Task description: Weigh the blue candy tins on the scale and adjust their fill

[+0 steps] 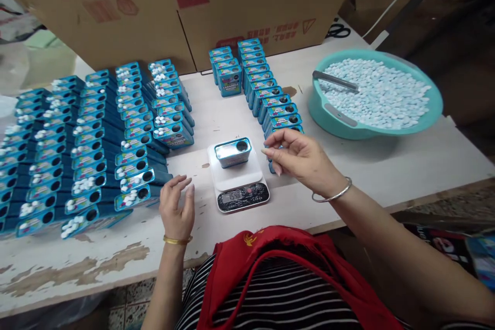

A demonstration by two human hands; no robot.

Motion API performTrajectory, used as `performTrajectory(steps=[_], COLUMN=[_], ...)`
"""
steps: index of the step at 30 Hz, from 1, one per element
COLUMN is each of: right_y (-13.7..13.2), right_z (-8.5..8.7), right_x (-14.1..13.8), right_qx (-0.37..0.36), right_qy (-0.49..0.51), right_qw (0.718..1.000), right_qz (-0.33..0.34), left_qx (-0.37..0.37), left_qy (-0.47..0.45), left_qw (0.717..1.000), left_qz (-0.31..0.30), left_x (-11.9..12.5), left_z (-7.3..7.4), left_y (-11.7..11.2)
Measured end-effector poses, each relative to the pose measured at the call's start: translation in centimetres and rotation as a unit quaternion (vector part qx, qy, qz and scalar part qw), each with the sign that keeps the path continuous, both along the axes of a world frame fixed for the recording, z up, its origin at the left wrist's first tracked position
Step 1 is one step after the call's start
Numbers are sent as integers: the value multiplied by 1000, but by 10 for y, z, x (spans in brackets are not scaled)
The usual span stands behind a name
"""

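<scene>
A small blue tin [232, 152] with a round dark hole in its top stands on a white kitchen scale [226, 181]. The scale's lit display appears to read about 154.8. My right hand [305, 162], a silver bangle at the wrist, hovers just right of the tin. Its thumb and index finger are drawn close together; anything tiny between them is too small to make out. Left of the scale, my left hand [178, 207] is by the table surface, palm partly up and fingers apart, holding nothing. It is close to the nearest filled-row tins [133, 197].
Rows of blue tins [88, 144], many topped with small white candies, fill the left. More tins [257, 75] line up behind the scale. A turquoise basin [340, 126] of pale candies [382, 95] holds a metal scoop [335, 81]. Cardboard boxes [251, 0] stand behind; black scissors [339, 30] lie back right.
</scene>
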State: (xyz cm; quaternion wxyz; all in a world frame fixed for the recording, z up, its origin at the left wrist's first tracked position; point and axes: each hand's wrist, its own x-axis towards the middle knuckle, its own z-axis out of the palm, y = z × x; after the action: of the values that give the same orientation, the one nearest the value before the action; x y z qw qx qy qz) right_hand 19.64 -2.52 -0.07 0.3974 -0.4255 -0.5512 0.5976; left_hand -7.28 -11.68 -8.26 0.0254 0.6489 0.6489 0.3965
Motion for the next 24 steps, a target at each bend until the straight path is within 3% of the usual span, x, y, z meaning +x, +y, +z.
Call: performTrajectory(steps=[5,9,14,16,19,24], right_y=[-6,-9,-15,-20,-28,-37], right_z=[-5,-11,-14,-14,-15,-24], right_x=[0,2,-1,-1,5,23], right_qx=[-17,-33,-73,-89,-95,-116], right_qy=[10,12,15,12,10,20], right_qw=[1000,999,997,996,995,991], right_qz=[4,0,6,11,1,-69], left_qx=[11,14,-59,-102,-137,-176], left_qy=[-14,-5,135,189,234,279], left_qw=[999,996,966,947,942,934], left_qz=[-29,-87,-211,-237,-199,-139], left_x=[9,22,34,34,35,48], left_z=[7,18,38,46,55,48], left_y=[12,30,71,98,155,264])
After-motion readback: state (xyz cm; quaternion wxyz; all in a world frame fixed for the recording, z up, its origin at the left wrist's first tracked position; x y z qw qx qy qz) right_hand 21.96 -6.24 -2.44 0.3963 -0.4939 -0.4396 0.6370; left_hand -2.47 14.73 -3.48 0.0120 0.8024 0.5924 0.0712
